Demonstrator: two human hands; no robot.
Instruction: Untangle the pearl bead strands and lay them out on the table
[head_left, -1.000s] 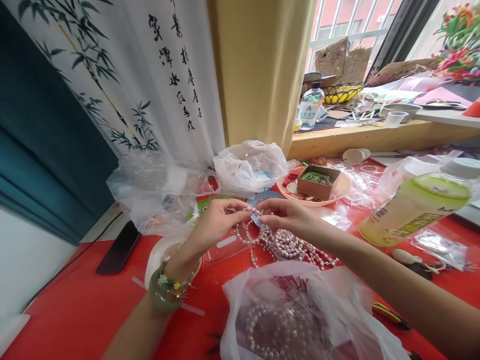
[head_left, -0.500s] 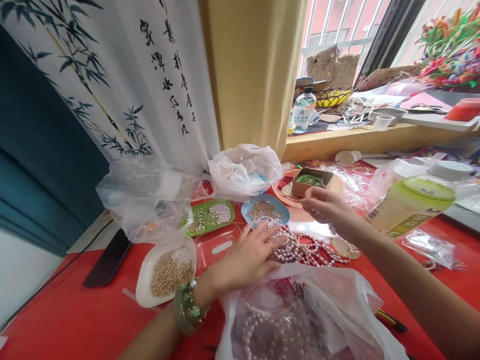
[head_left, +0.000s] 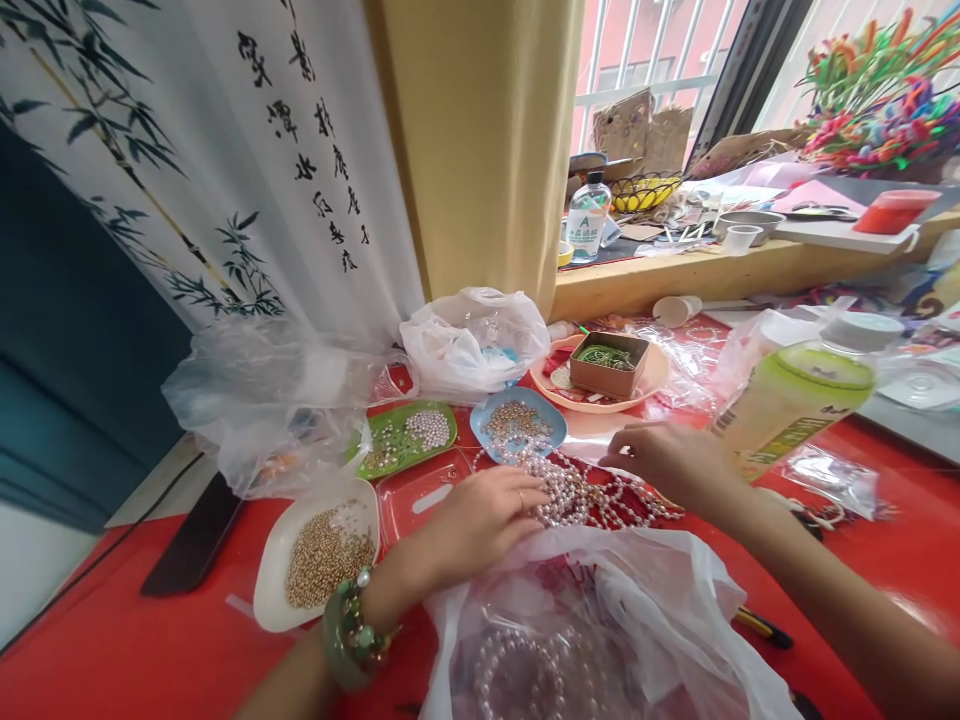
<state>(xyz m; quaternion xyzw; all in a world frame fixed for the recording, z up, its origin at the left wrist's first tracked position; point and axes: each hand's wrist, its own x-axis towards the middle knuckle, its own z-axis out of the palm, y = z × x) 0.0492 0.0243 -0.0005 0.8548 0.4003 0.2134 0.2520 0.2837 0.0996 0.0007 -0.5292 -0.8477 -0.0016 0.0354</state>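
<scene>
A red table (head_left: 135,650) is spread wide across the view, and its near edge is taken up by a big clear plastic bag (head_left: 660,620) with coils of pearls seen through it. Just behind the bag, a heap of pearl strands (head_left: 592,495) is laid on the cloth between the two hands. The left hand (head_left: 480,520) is pressed down on the near left side of the heap, fingers loosely curled over the beads; whether a strand is actually pinched cannot be told. The right hand (head_left: 664,460) is held low over the far right edge of the heap, fingers bent, and its grip cannot be made out either. A green bottle (head_left: 795,400) is tilted just beside the right hand. A white dish of gold beads (head_left: 319,555) is set left of the left hand. A small blue dish (head_left: 517,422) is parked just behind the strands.
</scene>
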